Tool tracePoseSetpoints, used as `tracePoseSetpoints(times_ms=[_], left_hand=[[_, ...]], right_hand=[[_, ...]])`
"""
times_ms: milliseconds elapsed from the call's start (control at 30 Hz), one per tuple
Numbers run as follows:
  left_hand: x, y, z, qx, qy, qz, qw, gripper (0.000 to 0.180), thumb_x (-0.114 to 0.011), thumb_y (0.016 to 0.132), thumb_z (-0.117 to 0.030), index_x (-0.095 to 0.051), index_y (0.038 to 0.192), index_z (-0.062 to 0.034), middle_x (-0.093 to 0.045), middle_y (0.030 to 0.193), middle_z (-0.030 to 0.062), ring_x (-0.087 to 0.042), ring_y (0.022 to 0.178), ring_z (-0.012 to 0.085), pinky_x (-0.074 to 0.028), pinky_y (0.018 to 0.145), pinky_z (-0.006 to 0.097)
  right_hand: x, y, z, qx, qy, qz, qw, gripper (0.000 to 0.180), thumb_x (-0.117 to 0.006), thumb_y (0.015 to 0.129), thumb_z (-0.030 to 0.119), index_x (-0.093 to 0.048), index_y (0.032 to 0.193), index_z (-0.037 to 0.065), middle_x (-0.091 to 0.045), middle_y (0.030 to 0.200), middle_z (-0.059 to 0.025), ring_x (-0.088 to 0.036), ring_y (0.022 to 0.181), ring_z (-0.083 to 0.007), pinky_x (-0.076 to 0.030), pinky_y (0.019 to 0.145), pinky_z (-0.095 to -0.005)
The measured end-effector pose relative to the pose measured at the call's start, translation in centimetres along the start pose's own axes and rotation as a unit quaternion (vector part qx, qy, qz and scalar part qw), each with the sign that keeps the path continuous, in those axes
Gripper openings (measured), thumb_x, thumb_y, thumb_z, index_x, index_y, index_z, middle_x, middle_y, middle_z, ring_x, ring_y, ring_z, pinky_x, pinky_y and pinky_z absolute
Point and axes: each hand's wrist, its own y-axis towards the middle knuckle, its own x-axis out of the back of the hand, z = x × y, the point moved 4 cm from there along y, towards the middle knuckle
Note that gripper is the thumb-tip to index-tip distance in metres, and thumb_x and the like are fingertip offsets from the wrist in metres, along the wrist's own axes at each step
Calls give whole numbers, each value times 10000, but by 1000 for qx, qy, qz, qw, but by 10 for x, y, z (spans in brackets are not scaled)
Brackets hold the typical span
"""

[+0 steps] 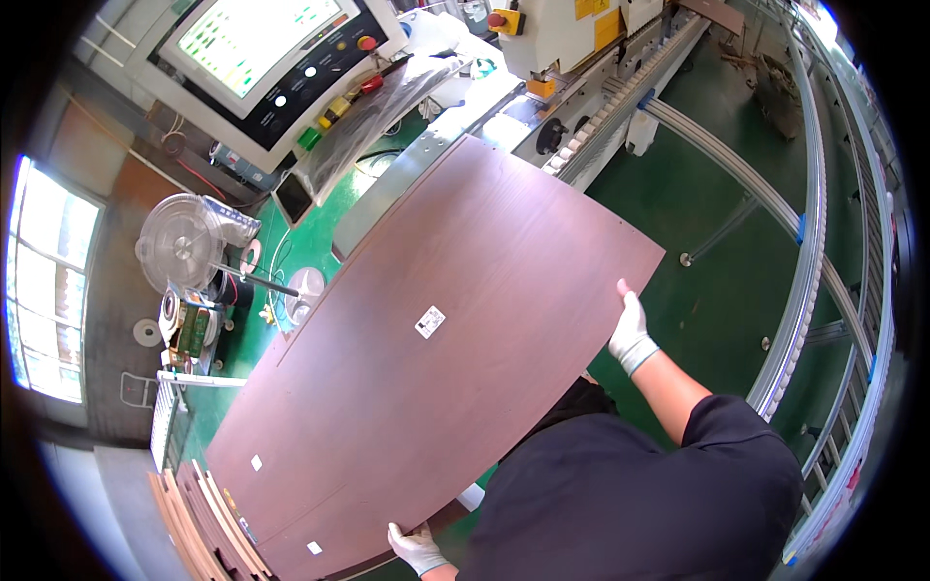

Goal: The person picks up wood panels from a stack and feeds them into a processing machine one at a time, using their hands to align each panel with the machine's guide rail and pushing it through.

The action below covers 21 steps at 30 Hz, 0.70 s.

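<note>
A large brown wood-grain board (465,242) stretches across the view in front of me, its far end resting by the machine's edge. A small white label (429,321) sits on its face. My right hand (632,324), in a white glove, grips the board's right end, thumb up along the edge. My left hand (417,548), also gloved, holds the near edge at the lower left; its fingers are partly hidden under the board. Two more small labels lie on brown board surface at the lower left, where I cannot tell whether another board lies underneath.
A control panel with a lit screen (254,44) stands at upper left, beside a machine with rollers (601,121). A fan (182,242) stands left. Stacked boards (199,518) are at lower left. Metal rails (746,184) curve along the right over green floor.
</note>
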Motion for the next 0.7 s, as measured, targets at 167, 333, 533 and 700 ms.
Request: tracePoseSetpoints(times_ms=[167,333,533,700], left_hand=[[-39,-19,8,-2,108,38,993,433,-480,1032,-384,-462,1338,-78,-513,1327,102,-582,1143,308,-512,894,506],[-58,-30,27,11,138,70,988,450,-508,1032,-383,-410,1338,-69,-508,1308,112,-580,1146,315,-496,908,513],[-111,-64,33,78,159,59,982,458,-595,994,-342,-424,1352,-113,-547,1251,124,-615,1007,305,-522,778,433],[-142,-78,51,126,140,61,980,455,-603,969,-279,-429,1356,-114,-582,1177,142,-648,928,321,-552,697,388]], right_hand=[[-22,-17,0,-83,45,-45,994,548,-648,923,462,-570,1320,91,-600,1337,-125,-543,1221,-346,-430,1055,-544],[-18,11,30,-115,62,-41,991,545,-600,922,506,-606,1285,99,-621,1319,-123,-558,1218,-363,-432,1052,-554],[-6,42,61,-81,44,-63,994,542,-611,929,496,-596,1288,90,-629,1308,-116,-561,1205,-349,-436,1045,-527],[3,72,97,-75,23,-62,995,582,-639,911,530,-595,1291,92,-626,1320,-114,-560,1219,-347,-436,1046,-534]])
